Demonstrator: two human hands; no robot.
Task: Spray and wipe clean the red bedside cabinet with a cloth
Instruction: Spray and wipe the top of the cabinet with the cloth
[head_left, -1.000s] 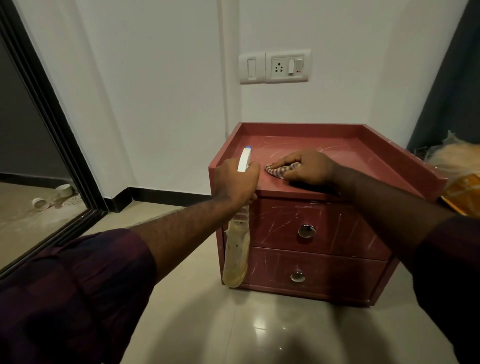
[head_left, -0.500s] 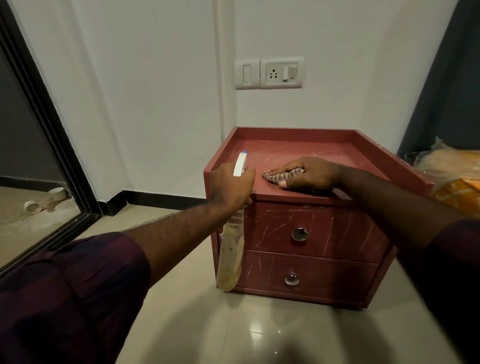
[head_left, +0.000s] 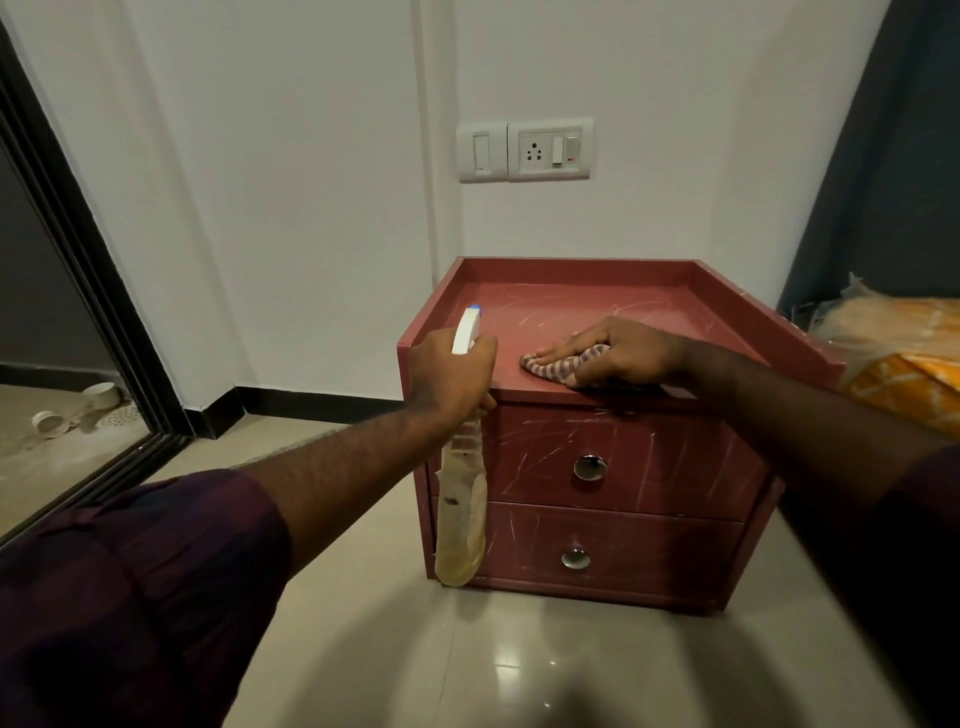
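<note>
Far to the left of the left hand (head_left: 449, 382), a dark-framed doorway (head_left: 98, 291) opens onto a floor with a drain grate and two small pale cups. The left hand is clenched round the neck of the spray bottle (head_left: 460, 519), at the front left corner of the red bedside cabinet (head_left: 649, 467). The white nozzle with its blue tip rises above the fist and points across the top. The yellowish body hangs below the hand, in front of the cabinet's left edge and clear of the floor (head_left: 467, 649). Whether a finger is on the trigger cannot be told.

Just right of that hand, the right hand (head_left: 623, 356) lies flat with its fingers straight. It presses the striped cloth (head_left: 548, 368) onto the scratched surface (head_left: 571, 306) near its front edge, and the cloth shows beyond the fingertips. Below this hand are two drawers with round metal pulls, and above it on the wall is a socket plate (head_left: 524, 150). Right of the right forearm, an orange wrapped bundle (head_left: 893, 364) sits beside the cabinet.

Several things could go wrong from here:
- **Stray spray:** the nozzle aims towards the back rim and the wall, so a hard squeeze could carry mist up to the socket.
- **Wet hand:** the wiping hand is close to the line of spray and could be wetted instead of the wood.
- **Missed corners:** the cloth is bunched small, so the corners under the rim are likely to be missed.
- **Knocks and drips:** the dangling bottle may knock the cabinet's edge, and drips would leave the glossy floor slippery.
</note>
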